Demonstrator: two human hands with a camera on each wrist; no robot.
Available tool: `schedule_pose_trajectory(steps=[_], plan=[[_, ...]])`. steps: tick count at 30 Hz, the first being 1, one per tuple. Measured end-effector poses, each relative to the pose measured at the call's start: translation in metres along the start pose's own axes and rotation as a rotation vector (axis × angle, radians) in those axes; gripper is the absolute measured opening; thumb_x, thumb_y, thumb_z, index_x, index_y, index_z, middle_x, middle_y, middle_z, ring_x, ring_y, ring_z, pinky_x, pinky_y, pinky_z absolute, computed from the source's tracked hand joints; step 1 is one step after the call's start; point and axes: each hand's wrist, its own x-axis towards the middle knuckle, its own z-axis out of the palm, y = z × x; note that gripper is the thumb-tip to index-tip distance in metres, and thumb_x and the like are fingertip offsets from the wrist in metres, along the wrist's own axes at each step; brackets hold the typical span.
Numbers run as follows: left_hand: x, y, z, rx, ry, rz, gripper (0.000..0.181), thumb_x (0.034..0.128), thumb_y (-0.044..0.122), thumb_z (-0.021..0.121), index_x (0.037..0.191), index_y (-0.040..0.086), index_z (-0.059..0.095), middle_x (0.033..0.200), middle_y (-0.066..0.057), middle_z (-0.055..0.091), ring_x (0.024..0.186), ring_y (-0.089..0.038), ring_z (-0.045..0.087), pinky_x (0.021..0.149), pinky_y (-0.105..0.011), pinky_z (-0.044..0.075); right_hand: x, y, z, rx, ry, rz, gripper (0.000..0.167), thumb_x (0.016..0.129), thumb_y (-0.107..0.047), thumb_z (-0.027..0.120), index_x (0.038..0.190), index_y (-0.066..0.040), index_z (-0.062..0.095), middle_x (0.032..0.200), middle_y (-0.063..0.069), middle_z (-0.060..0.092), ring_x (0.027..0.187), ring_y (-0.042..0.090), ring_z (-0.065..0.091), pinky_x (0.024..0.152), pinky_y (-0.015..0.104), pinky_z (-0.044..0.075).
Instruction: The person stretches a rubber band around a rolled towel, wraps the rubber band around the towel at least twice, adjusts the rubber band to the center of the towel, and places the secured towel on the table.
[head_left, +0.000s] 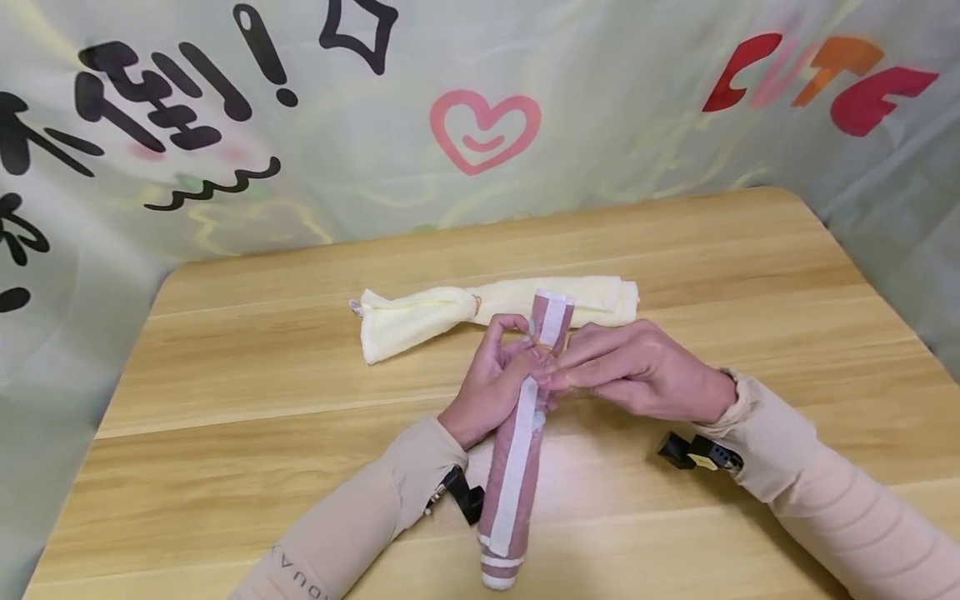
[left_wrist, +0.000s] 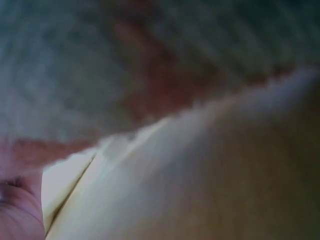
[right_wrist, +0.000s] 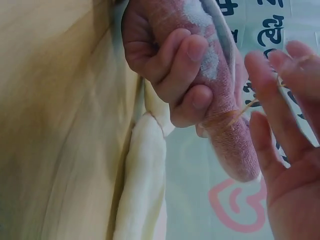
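A rolled pink towel with white stripes (head_left: pixel 513 483) slants up from the front of the table in the head view. My left hand (head_left: pixel 491 387) grips it above its middle, fingers curled round the roll in the right wrist view. A thin yellowish elastic band (right_wrist: pixel 244 108) circles the towel near its far end and is drawn out toward my right hand (head_left: pixel 645 371). My right fingers (right_wrist: pixel 272 90) hold the stretched part of the band beside the roll. Blurred towel cloth (left_wrist: pixel 170 65) fills much of the left wrist view.
Behind my hands a rolled cream towel (head_left: pixel 420 321) lies across the wooden table (head_left: pixel 262 375), cinched near its middle by a thin band (head_left: pixel 476 305). A printed curtain (head_left: pixel 375 150) hangs along the table's back edge. Black wrist cameras (head_left: pixel 468 497) sit under both sleeves.
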Motion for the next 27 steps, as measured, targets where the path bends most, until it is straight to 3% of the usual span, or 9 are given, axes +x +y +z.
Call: schedule_pose_trajectory(steps=[5,8,14,21,27], plan=[[0.000,-0.001,-0.001,0.026,0.014,0.009,0.025,0.1042,0.003,0.041,0.123,0.017,0.034,0.094,0.000,0.063,0.066,-0.013,0.068,0.060,-0.033,0.062,0.002,-0.001,0.005,0.102,0.053,0.028,0.029,0.092,-0.004,0.073,0.121,0.002,0.074,0.128,0.008,0.074,0.122,0.013,0.071,0.101,0.026,0.059],[0.000,-0.002,-0.001,0.022,0.016,0.011,0.024,0.1052,0.004,0.042,0.124,0.016,0.034,0.094,-0.001,0.062,0.065,-0.014,0.067,0.061,-0.034,0.063,0.004,-0.001,0.010,0.117,0.056,0.029,0.030,0.091,-0.008,0.075,0.119,0.003,0.075,0.124,0.010,0.076,0.120,0.013,0.072,0.108,0.028,0.055],[0.001,-0.002,-0.001,0.054,0.018,0.016,0.024,0.1048,0.004,0.042,0.124,0.016,0.033,0.096,-0.002,0.062,0.063,-0.011,0.065,0.059,-0.029,0.060,0.008,-0.005,0.016,-0.071,0.042,-0.033,0.029,0.100,-0.020,0.066,0.118,0.001,0.076,0.106,0.013,0.081,0.115,0.006,0.073,0.118,0.031,0.047],[0.000,-0.001,-0.002,0.100,0.025,0.041,0.030,0.1030,0.000,0.047,0.127,0.012,0.034,0.103,-0.003,0.066,0.071,-0.005,0.067,0.064,-0.024,0.061,0.015,-0.010,0.022,-0.266,0.029,-0.163,0.041,0.104,-0.027,0.062,0.136,-0.002,0.066,0.136,0.013,0.069,0.135,0.013,0.062,0.123,0.035,0.039],[0.000,0.000,-0.003,0.139,0.021,0.052,0.041,0.0950,-0.007,0.051,0.129,0.010,0.034,0.091,0.005,0.064,0.072,-0.002,0.065,0.067,-0.020,0.058,0.021,-0.015,0.024,-0.484,0.041,-0.237,0.048,0.099,-0.034,0.067,0.133,-0.001,0.067,0.145,0.010,0.062,0.143,0.014,0.055,0.125,0.038,0.036]])
